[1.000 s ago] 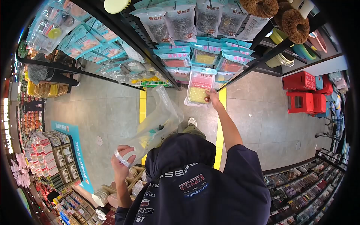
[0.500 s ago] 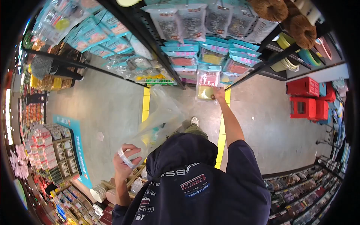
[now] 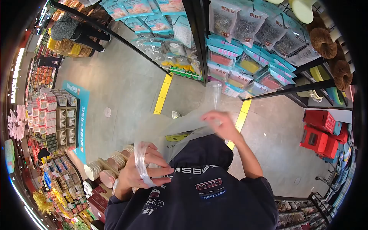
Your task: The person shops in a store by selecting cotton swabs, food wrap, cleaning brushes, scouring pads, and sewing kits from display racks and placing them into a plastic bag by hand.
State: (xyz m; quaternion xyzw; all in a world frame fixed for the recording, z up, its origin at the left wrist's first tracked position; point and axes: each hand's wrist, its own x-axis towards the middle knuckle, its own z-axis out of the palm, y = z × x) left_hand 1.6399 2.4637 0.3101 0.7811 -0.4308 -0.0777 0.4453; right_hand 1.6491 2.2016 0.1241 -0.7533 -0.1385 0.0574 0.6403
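A clear plastic bag is stretched in front of my chest, with something yellow with dark marks visible through it. The bag's handle is looped across my left hand, whose fingers are partly spread and hold the bag up at the lower left. My right hand, slightly blurred, has its fingers at the far rim of the bag and seems to pinch it. Beyond that hand, one end of the bag sticks up in front of the hanging packs of cleaning cloths.
Steel-wool packs hang above the cloths, near brown round brushes. Red stools are stacked at right. A display stand stands at left, and a person is at the far left. Yellow floor strips run towards the rack.
My right hand has let go of a cloth pack at the rack and come back to the bag. My left hand has risen and moved right. The view has turned left.
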